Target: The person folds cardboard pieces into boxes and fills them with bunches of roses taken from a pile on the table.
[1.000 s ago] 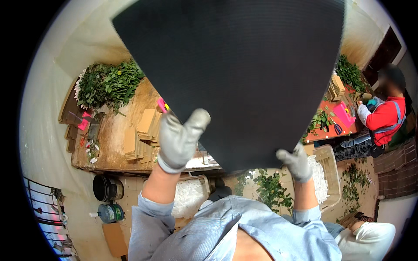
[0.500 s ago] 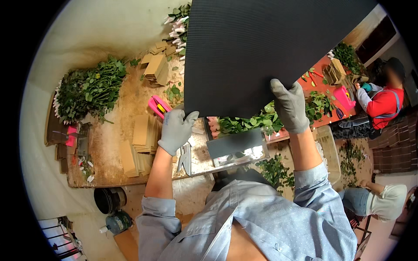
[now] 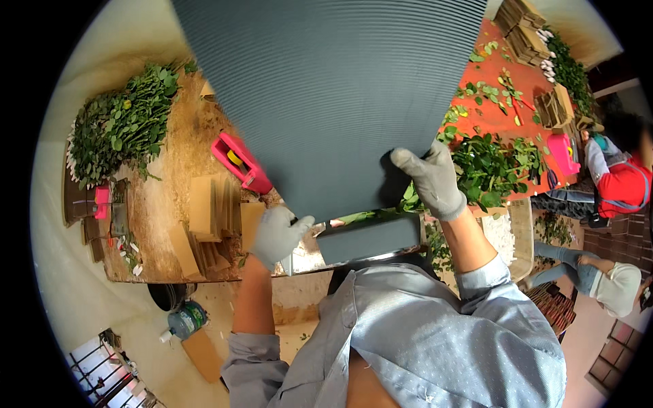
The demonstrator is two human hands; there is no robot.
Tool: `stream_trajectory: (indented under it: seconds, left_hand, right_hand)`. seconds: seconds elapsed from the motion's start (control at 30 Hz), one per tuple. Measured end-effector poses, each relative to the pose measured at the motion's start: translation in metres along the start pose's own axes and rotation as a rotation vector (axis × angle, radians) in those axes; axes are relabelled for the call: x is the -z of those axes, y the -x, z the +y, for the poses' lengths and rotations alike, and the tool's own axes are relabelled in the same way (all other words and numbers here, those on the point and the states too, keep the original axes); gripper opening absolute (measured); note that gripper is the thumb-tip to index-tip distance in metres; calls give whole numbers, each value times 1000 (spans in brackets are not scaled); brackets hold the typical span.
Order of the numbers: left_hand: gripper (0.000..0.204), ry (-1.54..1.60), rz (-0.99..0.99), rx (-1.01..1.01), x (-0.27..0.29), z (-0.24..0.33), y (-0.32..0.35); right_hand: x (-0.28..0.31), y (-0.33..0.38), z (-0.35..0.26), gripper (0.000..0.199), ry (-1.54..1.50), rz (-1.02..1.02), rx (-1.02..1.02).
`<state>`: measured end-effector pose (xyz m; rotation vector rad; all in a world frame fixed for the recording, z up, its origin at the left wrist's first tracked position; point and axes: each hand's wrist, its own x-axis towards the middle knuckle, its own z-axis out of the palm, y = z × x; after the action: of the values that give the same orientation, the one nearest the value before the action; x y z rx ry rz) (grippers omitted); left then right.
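Note:
A large dark grey corrugated sheet [image 3: 326, 95] fills the upper middle of the view, held up over a wooden table [image 3: 163, 197]. My left hand [image 3: 277, 234], in a grey glove, grips the sheet's lower left edge. My right hand [image 3: 430, 179], also gloved, presses on the sheet's lower right edge. A narrow grey strip [image 3: 367, 239] lies just under the sheet between my two hands. Green leafy stems [image 3: 496, 166] lie right of my right hand.
A pink tool [image 3: 241, 162] and stacks of brown cardboard pieces [image 3: 204, 211] lie on the table. A heap of leafy stems [image 3: 119, 126] sits at the far left. A person in red [image 3: 619, 183] works at a red table [image 3: 503, 81] on the right. A bottle [image 3: 183, 319] stands on the floor.
The sheet has swung lower and to the left over the table. My left hand dropped to its lower left edge, and my right hand moved down along the right edge.

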<state>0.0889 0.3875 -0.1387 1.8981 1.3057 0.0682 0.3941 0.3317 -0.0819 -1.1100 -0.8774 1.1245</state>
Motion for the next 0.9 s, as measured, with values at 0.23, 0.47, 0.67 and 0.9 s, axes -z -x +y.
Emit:
stream_trajectory:
  seconds: [0.23, 0.47, 0.67, 0.9]
  left_hand:
    - [20, 86, -136, 33, -30, 9, -22]
    - [19, 83, -38, 21, -50, -7, -24]
    - [17, 172, -2, 85, -22, -8, -17]
    - [21, 95, -17, 82, 14, -3, 1]
  right_hand:
    - [27, -7, 33, 23, -28, -24, -179]
    - [24, -1, 43, 20, -108, -42, -249]
    - [-3, 5, 25, 20, -267, 11, -193]
    - [-18, 15, 15, 18, -73, 30, -150]
